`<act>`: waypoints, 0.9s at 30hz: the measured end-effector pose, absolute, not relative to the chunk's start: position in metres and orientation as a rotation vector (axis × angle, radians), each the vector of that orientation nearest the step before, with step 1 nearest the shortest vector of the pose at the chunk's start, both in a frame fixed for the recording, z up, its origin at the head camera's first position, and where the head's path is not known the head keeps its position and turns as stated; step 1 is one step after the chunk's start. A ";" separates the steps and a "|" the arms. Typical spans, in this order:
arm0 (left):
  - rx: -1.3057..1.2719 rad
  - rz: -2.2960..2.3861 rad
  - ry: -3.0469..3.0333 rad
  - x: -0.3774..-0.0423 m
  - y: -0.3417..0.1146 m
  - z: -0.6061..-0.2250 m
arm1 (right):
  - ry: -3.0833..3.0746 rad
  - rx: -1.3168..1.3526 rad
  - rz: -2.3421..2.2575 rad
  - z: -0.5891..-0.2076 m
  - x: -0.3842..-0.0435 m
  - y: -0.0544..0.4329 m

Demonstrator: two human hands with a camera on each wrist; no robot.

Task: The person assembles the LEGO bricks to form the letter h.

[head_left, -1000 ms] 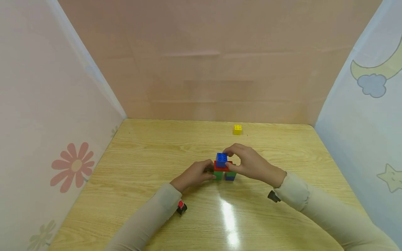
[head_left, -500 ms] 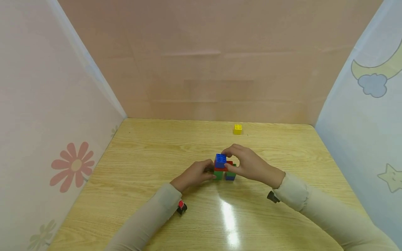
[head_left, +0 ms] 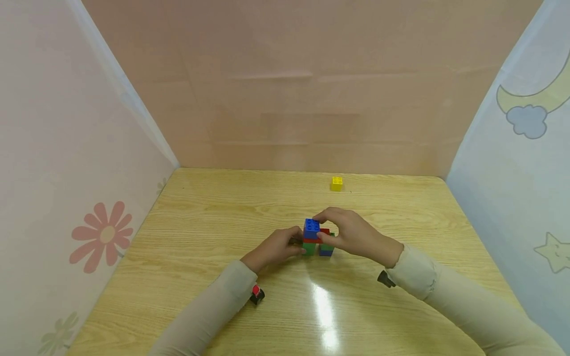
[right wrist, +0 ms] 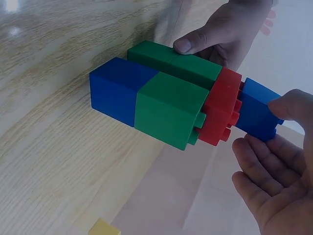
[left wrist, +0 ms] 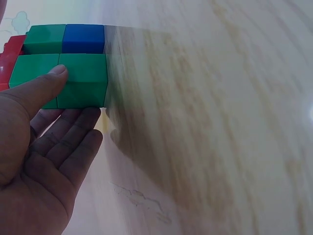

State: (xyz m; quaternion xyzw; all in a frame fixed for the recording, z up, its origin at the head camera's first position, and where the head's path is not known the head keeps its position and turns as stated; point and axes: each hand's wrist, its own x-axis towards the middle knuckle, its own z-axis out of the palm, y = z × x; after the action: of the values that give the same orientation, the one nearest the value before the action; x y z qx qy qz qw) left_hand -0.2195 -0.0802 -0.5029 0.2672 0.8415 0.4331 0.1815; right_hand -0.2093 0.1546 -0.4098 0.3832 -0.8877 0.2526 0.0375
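Observation:
On the wooden table stands a small build of toy bricks. Its near-left column is two stacked green bricks. The other column has a green brick over a blue one. A flat red brick bridges the tops, some of its studs showing. My left hand holds the green column, thumb on one side and fingers on the other. My right hand pinches a blue brick at the left end of the red one; whether it is fully seated I cannot tell.
A yellow brick lies farther back on the table, behind the build. A tan panel rises along the back edge. Printed panels stand on the left and right sides.
My right hand has shifted the blue brick slightly left and down, toward the left end of the red brick. My left hand stays in place on the green column.

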 end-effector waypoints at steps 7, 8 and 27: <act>0.768 1.209 2.380 -0.219 -0.080 -0.502 | -2.697 1.206 0.750 -0.409 -0.208 0.154; 0.767 1.205 2.383 -0.219 -0.080 -0.502 | -2.699 1.205 0.740 -0.409 -0.208 0.153; 0.802 1.170 2.407 -0.219 -0.079 -0.504 | -2.729 1.234 0.570 -0.399 -0.207 0.148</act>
State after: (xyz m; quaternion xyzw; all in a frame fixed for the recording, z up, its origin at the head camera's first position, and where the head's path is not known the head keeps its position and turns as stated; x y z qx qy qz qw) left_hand -0.2189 -0.0788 -0.5042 0.2826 0.8485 0.4126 0.1731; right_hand -0.2067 0.1477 -0.3993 0.4044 -0.8942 0.1866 0.0462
